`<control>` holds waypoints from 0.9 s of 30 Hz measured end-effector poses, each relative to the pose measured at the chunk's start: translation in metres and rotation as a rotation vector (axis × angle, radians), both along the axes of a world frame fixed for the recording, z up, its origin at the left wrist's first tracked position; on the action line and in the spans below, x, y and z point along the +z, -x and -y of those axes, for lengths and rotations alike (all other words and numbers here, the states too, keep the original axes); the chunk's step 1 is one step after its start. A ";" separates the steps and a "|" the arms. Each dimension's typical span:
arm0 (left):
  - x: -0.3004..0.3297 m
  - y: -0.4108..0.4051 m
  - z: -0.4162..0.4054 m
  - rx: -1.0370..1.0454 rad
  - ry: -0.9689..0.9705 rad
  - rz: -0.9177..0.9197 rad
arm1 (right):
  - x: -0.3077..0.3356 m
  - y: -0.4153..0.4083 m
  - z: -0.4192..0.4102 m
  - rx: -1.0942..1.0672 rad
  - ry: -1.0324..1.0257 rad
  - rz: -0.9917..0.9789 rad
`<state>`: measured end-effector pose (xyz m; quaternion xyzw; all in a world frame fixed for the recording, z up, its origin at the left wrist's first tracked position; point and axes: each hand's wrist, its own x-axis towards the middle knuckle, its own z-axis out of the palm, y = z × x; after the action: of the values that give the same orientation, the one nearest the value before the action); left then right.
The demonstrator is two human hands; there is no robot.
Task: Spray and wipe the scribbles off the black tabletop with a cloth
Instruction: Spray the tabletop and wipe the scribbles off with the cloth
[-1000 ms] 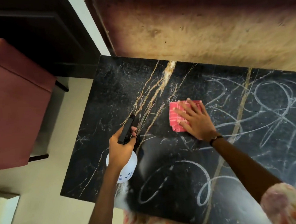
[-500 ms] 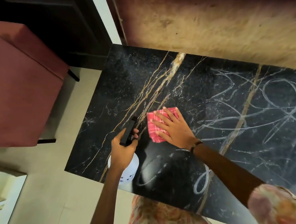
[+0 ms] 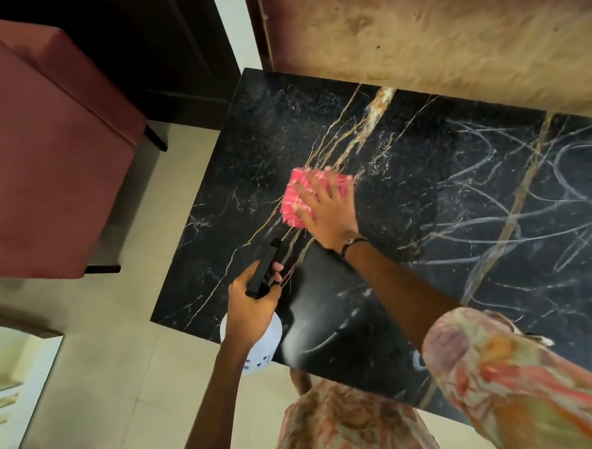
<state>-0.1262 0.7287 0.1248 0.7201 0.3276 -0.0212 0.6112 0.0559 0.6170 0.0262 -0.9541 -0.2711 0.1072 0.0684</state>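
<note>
The black marble tabletop [image 3: 283, 139] with gold veins fills the middle and right. White chalk scribbles [image 3: 527, 212] cover its right half, and a few strokes lie near the front edge. My right hand [image 3: 324, 210] presses flat, fingers spread, on a folded pink checked cloth [image 3: 295, 198] at the table's left centre. My left hand [image 3: 250, 302] grips a spray bottle by its black trigger head [image 3: 266, 268]. The bottle's white body [image 3: 263, 346] hangs over the table's front left corner.
A dark red upholstered seat [image 3: 44, 169] stands on the pale tiled floor [image 3: 124, 370] left of the table. A stained beige wall [image 3: 415, 39] runs along the table's far edge. Dark furniture [image 3: 123, 34] sits at the top left.
My right hand slid the cloth leftward and then away from me across the table. My left hand with the bottle stayed near the front left corner. The camera view shifted.
</note>
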 end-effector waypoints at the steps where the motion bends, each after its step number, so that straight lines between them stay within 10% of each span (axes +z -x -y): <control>1: -0.001 0.003 -0.002 -0.011 -0.002 0.000 | -0.002 0.018 -0.005 0.071 0.003 0.010; 8: 0.007 0.024 -0.014 -0.044 0.037 -0.009 | -0.003 0.088 0.087 0.312 0.021 0.099; 17: 0.003 0.057 -0.031 -0.047 0.030 0.003 | 0.006 0.070 0.034 -0.188 0.024 0.021; 27: 0.012 0.092 -0.044 -0.058 0.032 -0.020 | -0.005 0.188 0.070 0.334 0.097 0.074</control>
<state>-0.2179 0.7731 0.1368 0.7191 0.3123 -0.0517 0.6185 -0.1322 0.5468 0.0210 -0.9012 -0.4228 0.0949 -0.0066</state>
